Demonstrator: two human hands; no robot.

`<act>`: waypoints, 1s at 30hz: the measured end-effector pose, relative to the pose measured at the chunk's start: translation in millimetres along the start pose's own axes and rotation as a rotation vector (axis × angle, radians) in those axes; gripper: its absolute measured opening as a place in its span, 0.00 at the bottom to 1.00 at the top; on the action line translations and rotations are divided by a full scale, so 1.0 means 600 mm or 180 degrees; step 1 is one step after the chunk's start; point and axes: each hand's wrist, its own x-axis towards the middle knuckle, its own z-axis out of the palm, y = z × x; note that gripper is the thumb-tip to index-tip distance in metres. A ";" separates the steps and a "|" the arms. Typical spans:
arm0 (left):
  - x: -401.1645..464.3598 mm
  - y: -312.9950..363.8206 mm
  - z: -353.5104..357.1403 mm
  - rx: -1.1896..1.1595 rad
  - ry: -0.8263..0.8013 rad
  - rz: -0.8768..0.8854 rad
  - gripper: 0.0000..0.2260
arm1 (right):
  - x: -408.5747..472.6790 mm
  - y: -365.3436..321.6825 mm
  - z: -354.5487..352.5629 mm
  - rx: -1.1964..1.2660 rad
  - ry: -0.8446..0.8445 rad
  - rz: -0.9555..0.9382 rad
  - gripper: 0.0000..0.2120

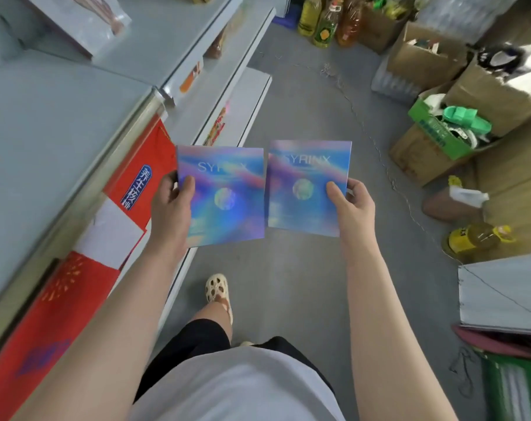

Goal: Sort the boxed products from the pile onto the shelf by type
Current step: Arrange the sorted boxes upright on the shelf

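— Held out front, side by side over the grey floor (pixel 300 284): two flat iridescent boxes, both printed SYRINX, both with a pale round emblem at the middle.

— Which in which?

— Left box (pixel 224 196) pinched by the left hand (pixel 170 205) at its left edge, thumb curled onto the printed face, fingers wrapped behind. Right box (pixel 308 186) pinched by the right hand (pixel 354 205) at its right edge, thumb on the face, fingers tucked round the back.

— Touching each other?

— Nearly; inner edges just beside one another, a thin gap between. Right box tilted a little, slightly higher than the left.

— And to the left?

— Pale metal shelf (pixel 60 123) running away up the frame, several tiers. Below its top board, red gift boxes (pixel 136 174) with a blue label of Chinese characters, a white panel partly over one of them. Higher up on the shelf, a wrapped package (pixel 91 22), blurred.

— Other side?

— Open cardboard cartons (pixel 428 56), a green carton with a green sandal (pixel 464 117) on top, bottles of yellow oil (pixel 322 19) at the far end, one more oil bottle (pixel 477 238) lying nearer. At the lower right, a grey flat box (pixel 507 296) stacked on others.

— Below?

— White shirt, black shorts, one cream perforated shoe (pixel 217 288) on the floor.
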 end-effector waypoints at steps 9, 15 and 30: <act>0.284 0.055 0.141 0.0022 -0.0191 0.0035 0.04 | 0.254 -0.074 0.109 -0.0018 0.0211 -0.0189 0.05; 0.431 0.112 0.236 0.0089 -0.0318 0.0204 0.05 | 0.399 -0.128 0.164 0.0022 0.0251 -0.0265 0.05; 0.800 0.159 0.532 0.0002 0.0113 0.0160 0.04 | 0.915 -0.235 0.241 0.0011 -0.0205 -0.0286 0.06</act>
